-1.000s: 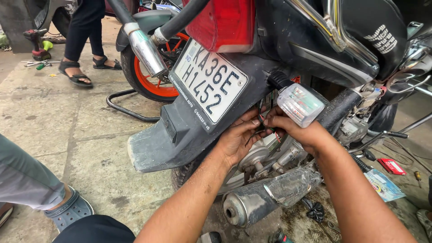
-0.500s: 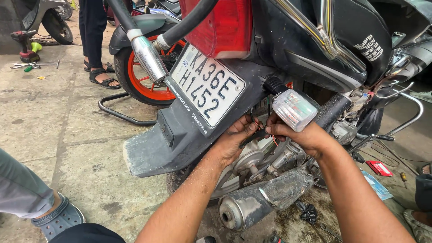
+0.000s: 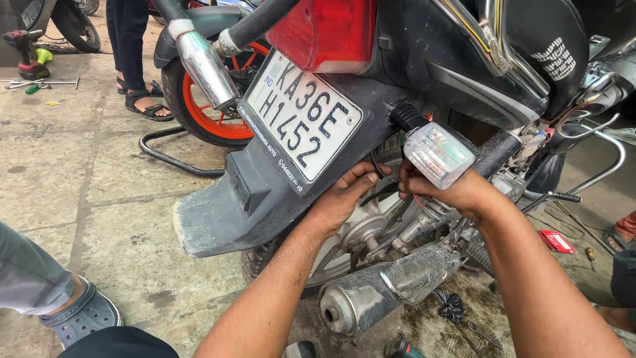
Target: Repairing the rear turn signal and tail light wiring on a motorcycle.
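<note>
Rear of a motorcycle, seen from above. My left hand [image 3: 341,199] reaches under the black rear mudguard [image 3: 265,192], fingers curled against its underside just below the white rectangular number plate [image 3: 303,118]. My right hand [image 3: 457,193] sits close beside it, fingers bent narrow around thin dark wiring [image 3: 391,192] behind the clear turn-signal lamp [image 3: 438,154]; I cannot tell whether they actually pinch the wire. The lamp on its black stalk and the mudguard together screen most of what my fingertips touch.

Above the plate: the red tail lamp [image 3: 321,26]. Below my forearms: the dusty exhaust silencer [image 3: 384,285] and the rear wheel hub [image 3: 364,232]. On the stained concrete to the right lie a small flat red packet [image 3: 556,241] and a screwdriver [image 3: 589,254].

Behind, a second motorcycle with an orange wheel rim [image 3: 205,113] stands by a bystander's sandalled feet [image 3: 142,99]. Lower left: another person's grey clog [image 3: 83,318].
</note>
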